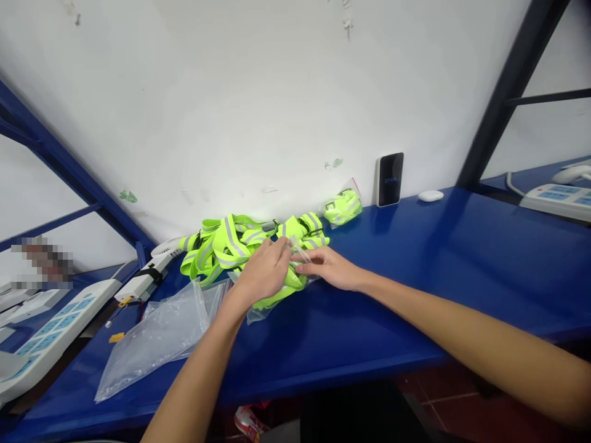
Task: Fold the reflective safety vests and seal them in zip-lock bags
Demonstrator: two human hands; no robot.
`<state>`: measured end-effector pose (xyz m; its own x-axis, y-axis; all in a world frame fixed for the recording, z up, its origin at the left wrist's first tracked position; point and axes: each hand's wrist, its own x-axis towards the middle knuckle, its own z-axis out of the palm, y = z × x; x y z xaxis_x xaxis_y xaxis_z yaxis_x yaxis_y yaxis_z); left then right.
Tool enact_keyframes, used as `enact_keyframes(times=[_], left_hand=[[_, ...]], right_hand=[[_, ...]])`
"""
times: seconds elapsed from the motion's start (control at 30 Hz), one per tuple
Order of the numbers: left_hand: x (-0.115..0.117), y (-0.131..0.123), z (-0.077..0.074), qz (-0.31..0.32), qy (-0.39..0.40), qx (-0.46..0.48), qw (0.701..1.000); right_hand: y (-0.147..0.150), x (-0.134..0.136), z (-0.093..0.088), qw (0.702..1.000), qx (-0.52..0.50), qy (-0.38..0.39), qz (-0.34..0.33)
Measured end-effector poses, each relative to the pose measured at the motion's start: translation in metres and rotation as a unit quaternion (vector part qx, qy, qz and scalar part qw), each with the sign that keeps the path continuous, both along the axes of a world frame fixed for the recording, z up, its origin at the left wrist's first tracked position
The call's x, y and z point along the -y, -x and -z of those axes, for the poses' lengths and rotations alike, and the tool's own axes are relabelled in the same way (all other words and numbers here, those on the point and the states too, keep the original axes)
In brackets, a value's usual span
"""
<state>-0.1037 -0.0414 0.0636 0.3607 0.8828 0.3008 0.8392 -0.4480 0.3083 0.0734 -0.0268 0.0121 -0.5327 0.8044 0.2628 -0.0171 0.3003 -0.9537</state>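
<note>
Forearms (198, 375) up front, flat plastic bags (157, 335) at left, left hand (264, 272) and right hand (336, 268) at a part-filled clear bag (259, 315) (can't tell if either pinches), loose hi-vis straps (231, 239) behind not yet bagged, one bagged bundle (342, 208) done by the wall (258, 92).

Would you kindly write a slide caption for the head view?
Left hand and right hand touch a clear bag holding yellow-green strapping above a blue table.
</note>
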Motion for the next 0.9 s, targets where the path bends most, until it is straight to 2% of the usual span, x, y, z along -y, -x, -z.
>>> enact_keyframes(times=[0.1, 0.23, 0.37, 0.5, 0.7, 0.9], left_hand=[[-0.006, -0.004, -0.017, 0.039, 0.028, 0.003, 0.999], [-0.017, -0.022, -0.028, 0.016, 0.056, 0.058, 0.997], [-0.028, -0.039, -0.015, -0.039, 0.001, 0.095, 0.995], [-0.039, -0.04, 0.003, -0.078, -0.042, 0.138, 0.986], [-0.044, -0.03, 0.007, -0.061, -0.025, 0.187, 0.98], [-0.04, -0.033, 0.011, -0.041, -0.086, 0.174, 0.98]], right_hand=[[-0.002, -0.001, 0.0, 1.0, 0.0, -0.022, 0.01], [-0.001, -0.004, 0.002, 0.997, 0.0, -0.038, 0.063], [-0.004, -0.012, 0.008, 0.991, -0.027, -0.038, 0.125], [-0.009, -0.019, 0.011, 0.986, -0.034, -0.071, 0.148], [-0.01, -0.017, 0.005, 0.981, -0.062, -0.047, 0.176], [0.0, -0.011, 0.004, 0.961, -0.12, 0.029, 0.248]])
